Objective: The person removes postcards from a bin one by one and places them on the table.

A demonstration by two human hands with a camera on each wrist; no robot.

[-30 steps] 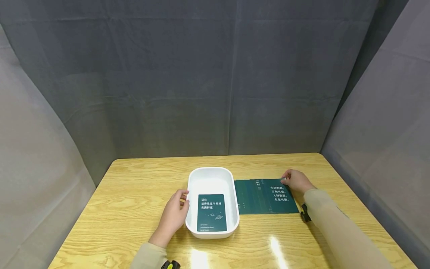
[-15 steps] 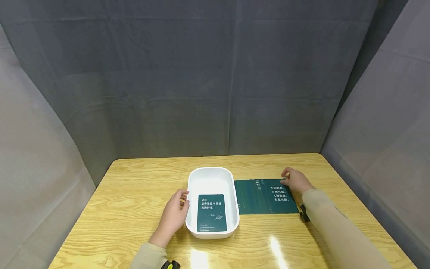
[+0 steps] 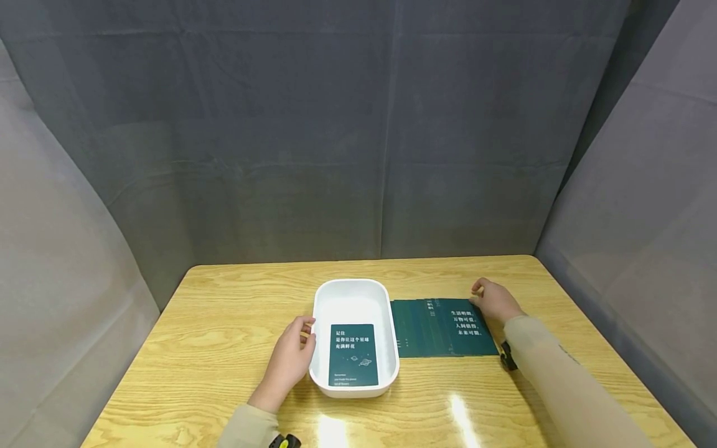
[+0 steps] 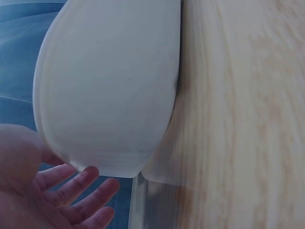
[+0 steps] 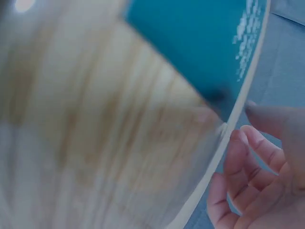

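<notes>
Little has shifted since the earlier frames — the right hand [image 3: 495,300] has crept slightly toward the far corner of the fanned cards [image 3: 442,328], while the left hand [image 3: 288,361] stays where it was against the white tray [image 3: 353,292].

These dark green cards lie overlapped in a flat spread on the worktop [image 3: 224,336], just to the right of the tray and close against its wall. They look thin, light and slick, stiff enough to keep flat yet easy to bend or crease, and flush on the wood they probably offer no edge to grab from above. A corner or a free edge of the top card seems the best place to pinch — that is where the right fingers [image 3: 477,298] curl, though whether they grip it I cannot tell. One card [image 3: 352,354] already lies face-up inside the tray.

Only the head view shows the whole layout. From the left wrist, the tray's smooth outer wall [image 4: 109,86] fills the picture, with relaxed fingers [image 4: 78,183] spread beside it. From the right wrist comes a blurred close look at a card's edge [image 5: 205,43] near loosely bent fingers [image 5: 238,157].
</notes>
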